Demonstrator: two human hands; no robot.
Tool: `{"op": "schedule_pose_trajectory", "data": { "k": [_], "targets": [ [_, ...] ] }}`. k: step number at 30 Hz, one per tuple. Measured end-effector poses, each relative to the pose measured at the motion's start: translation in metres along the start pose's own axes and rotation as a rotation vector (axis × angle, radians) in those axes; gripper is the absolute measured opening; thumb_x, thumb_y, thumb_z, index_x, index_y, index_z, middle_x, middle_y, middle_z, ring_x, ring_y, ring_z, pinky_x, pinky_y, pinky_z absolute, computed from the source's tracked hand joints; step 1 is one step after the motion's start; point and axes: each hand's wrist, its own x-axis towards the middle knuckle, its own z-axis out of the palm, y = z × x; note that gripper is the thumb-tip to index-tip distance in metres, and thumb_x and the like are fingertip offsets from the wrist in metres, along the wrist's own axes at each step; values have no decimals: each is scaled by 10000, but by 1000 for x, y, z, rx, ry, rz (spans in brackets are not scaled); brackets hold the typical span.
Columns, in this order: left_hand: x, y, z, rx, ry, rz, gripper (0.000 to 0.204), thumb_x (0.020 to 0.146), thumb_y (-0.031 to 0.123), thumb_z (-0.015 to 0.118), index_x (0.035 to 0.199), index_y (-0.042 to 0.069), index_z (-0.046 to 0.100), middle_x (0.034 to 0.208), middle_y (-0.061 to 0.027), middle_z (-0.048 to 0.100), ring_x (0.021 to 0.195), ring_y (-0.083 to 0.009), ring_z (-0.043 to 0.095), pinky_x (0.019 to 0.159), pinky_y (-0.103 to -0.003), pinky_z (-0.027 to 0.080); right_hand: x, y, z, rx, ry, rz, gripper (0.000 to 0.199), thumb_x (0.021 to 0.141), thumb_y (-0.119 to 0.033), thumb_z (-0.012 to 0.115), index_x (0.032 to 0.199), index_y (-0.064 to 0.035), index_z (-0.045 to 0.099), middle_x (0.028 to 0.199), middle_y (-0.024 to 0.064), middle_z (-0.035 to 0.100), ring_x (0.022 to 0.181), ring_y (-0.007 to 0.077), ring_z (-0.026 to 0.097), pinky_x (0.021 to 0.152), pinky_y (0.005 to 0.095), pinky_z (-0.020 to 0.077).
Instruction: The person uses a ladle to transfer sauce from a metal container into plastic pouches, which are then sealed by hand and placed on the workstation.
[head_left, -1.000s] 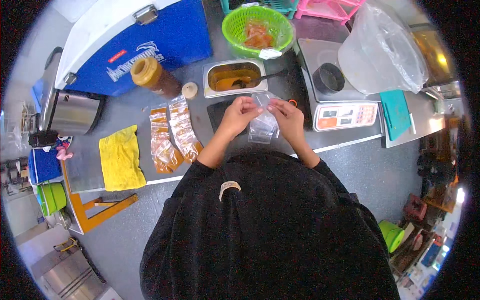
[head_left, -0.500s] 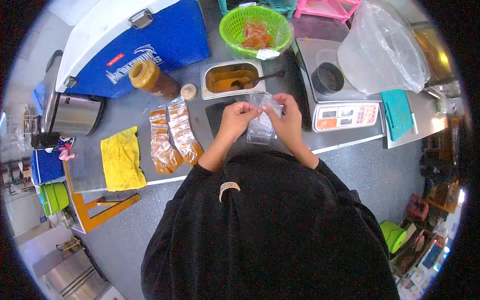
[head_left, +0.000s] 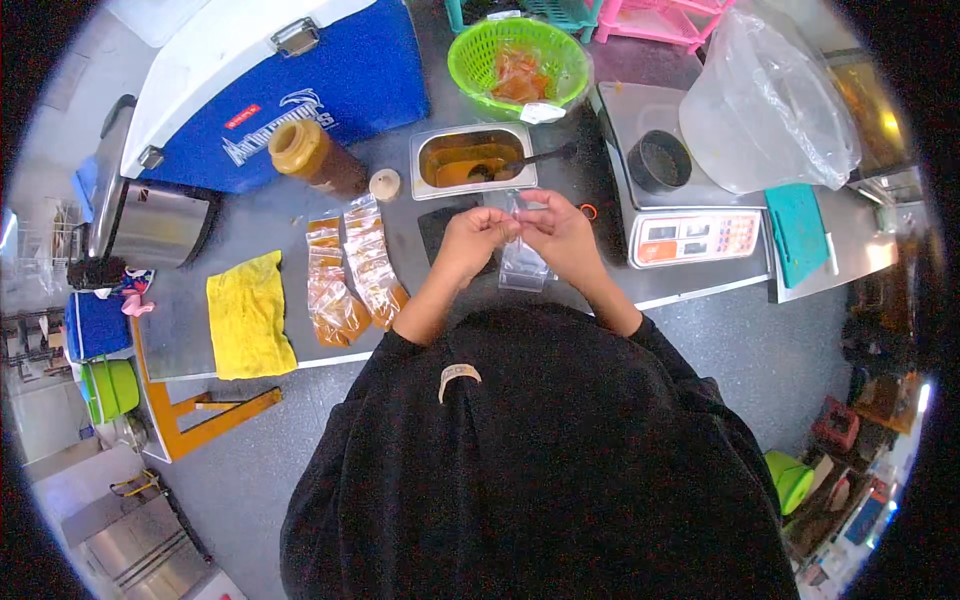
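Note:
My left hand (head_left: 474, 242) and my right hand (head_left: 563, 236) meet over the table, both pinching the top of a small clear plastic bag (head_left: 516, 203). More clear bags (head_left: 523, 272) lie flat beneath them near the table's front edge. Just beyond my hands stands a steel pan (head_left: 428, 186) with brown sauce and a dark ladle (head_left: 545, 156). To the left lie two rows of filled sauce packets (head_left: 371, 258). Behind these are a squeeze bottle (head_left: 322, 164) of brown sauce and its loose pale cap (head_left: 384, 184).
A yellow cloth (head_left: 250, 318) lies at the left. A blue-and-white cooler (head_left: 290, 100) stands behind it. A green basket (head_left: 470, 68) holds bagged orange food. On the right, a scale (head_left: 697, 238) carries a black cup (head_left: 660, 162) and a large plastic-covered tub (head_left: 770, 120); beside it is a teal board (head_left: 797, 232).
My fingers have drawn closer together at the bag's top, and my right fingers have curled inward. An orange ring now shows beside my right hand. The whole view has shifted slightly.

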Motion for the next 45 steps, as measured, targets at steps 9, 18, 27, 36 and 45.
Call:
{"op": "schedule_pose_trajectory", "data": {
  "k": [9,18,27,36,45],
  "targets": [
    [-6,9,9,468,113,298,167,817,172,518,772,12,519,619,-59,544,564,-93,497,520,-245,406,7,16,-5,-237,50,-42,191,711,-11,549,889,5,483,674,91,589,583,111,567,495,239,446],
    [-10,19,16,636,351,371,173,726,160,543,662,2,516,576,-157,539,526,-260,543,495,-350,422,-4,-6,6,-718,130,-415,52,683,-28,533,720,7,541,664,118,568,584,238,572,510,334,459],
    [-17,29,30,962,407,233,205,744,199,487,694,2,511,663,-221,548,624,-386,542,564,-453,431,5,-11,8,-1111,153,-283,152,678,-125,499,683,-6,594,729,176,565,654,323,573,570,393,470],
    [-10,29,24,1020,380,369,160,695,56,537,838,32,468,749,-220,532,687,-408,523,597,-444,429,3,-28,19,-1396,-130,-98,150,660,-70,475,668,-43,622,762,144,594,732,292,573,641,380,459],
    [7,-4,12,-73,264,79,69,763,65,543,814,47,500,754,-63,557,653,-164,542,589,-294,446,1,-7,19,-1233,246,-540,128,677,-64,524,778,-59,602,780,96,569,636,268,549,585,346,459]
  ]
}}
